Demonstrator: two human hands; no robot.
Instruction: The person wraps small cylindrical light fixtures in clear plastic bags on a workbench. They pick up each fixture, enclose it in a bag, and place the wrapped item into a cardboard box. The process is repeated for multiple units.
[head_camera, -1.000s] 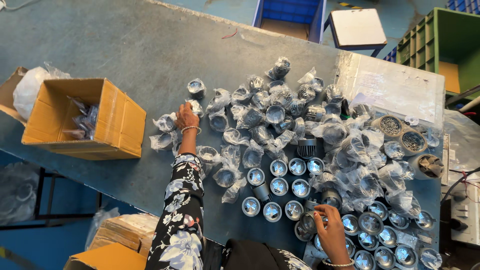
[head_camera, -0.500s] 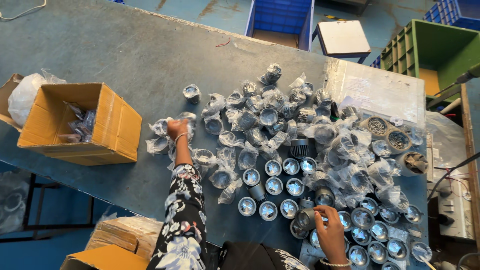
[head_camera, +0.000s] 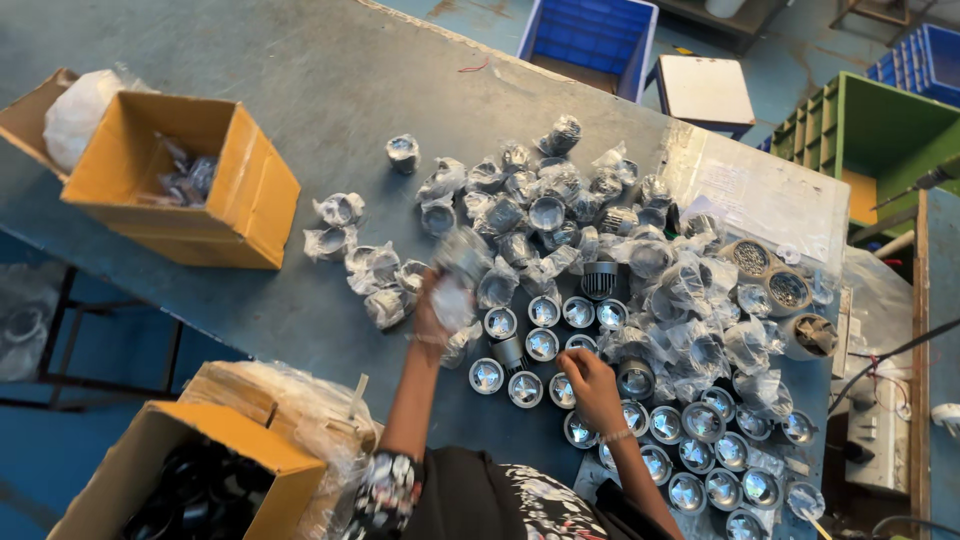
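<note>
I look down on a long grey-blue table (head_camera: 300, 90) that fills most of the view. At its left end sits an open cardboard box (head_camera: 215, 210) with a few bagged pieces inside. A second open box (head_camera: 190, 480) stands below the table's near edge, beside my left arm. Across the right half of the table spreads a heap of small round lamp fittings in clear plastic bags (head_camera: 600, 220), reaching almost to the far edge. Nearer me, unbagged fittings (head_camera: 545, 345) stand in rows, shiny faces up, running toward the near right corner. A few bagged ones (head_camera: 340, 225) lie apart on the left of the heap, towards the box.

My left hand (head_camera: 440, 305) is raised over the table just left of the rows, fingers closed around a bagged fitting (head_camera: 460, 260); it is blurred, so I cannot tell the grip more exactly. My right hand (head_camera: 590, 385) rests among the unbagged rows near the near edge, fingers curled down onto one fitting (head_camera: 565, 392); whether it actually grips it I cannot tell.
</note>
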